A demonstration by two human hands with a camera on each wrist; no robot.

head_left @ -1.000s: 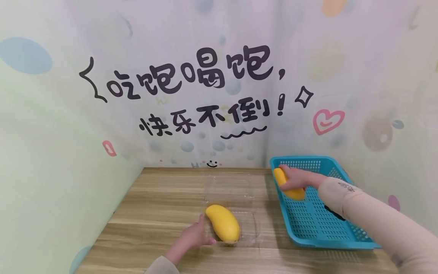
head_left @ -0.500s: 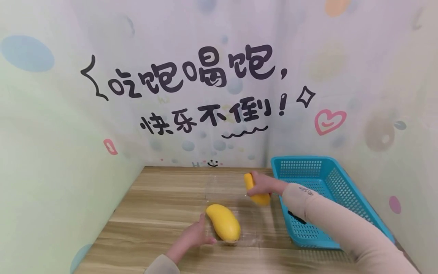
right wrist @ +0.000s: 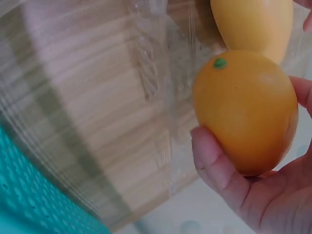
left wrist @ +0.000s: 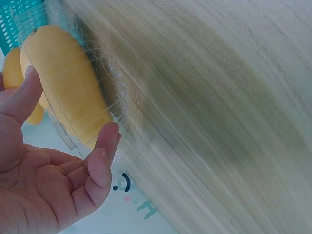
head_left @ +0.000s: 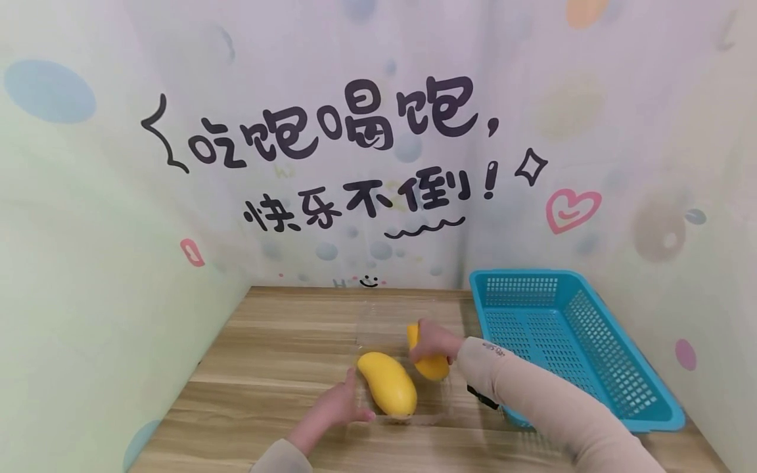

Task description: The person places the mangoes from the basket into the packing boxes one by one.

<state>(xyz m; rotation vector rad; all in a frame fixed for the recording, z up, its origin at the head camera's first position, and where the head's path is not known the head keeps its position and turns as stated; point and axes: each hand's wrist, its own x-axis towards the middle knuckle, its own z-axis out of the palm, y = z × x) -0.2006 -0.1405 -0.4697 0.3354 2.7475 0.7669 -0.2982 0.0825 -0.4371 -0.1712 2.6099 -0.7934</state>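
On the table lies an opened clear plastic clamshell box [head_left: 378, 323], its lid folded back toward the wall. A yellow mango [head_left: 387, 384] rests in the left part of its base. My left hand [head_left: 340, 402] is at the box's left side, thumb and fingers spread apart and touching the edge beside that mango. My right hand [head_left: 436, 340] grips a second, more orange mango [right wrist: 246, 114] with a green spot at one end. It holds this fruit over the right part of the base, close beside the first mango.
A blue-green perforated plastic basket [head_left: 653, 394] stands on the right of the wooden table [head_left: 254, 381]; no fruit shows in it. A printed curtain [head_left: 307, 59] with black lettering closes off the back and sides.
My right hand has carried the orange mango from over the basket leftward and down to the box's right part. The left hand has stayed at the box's edge.
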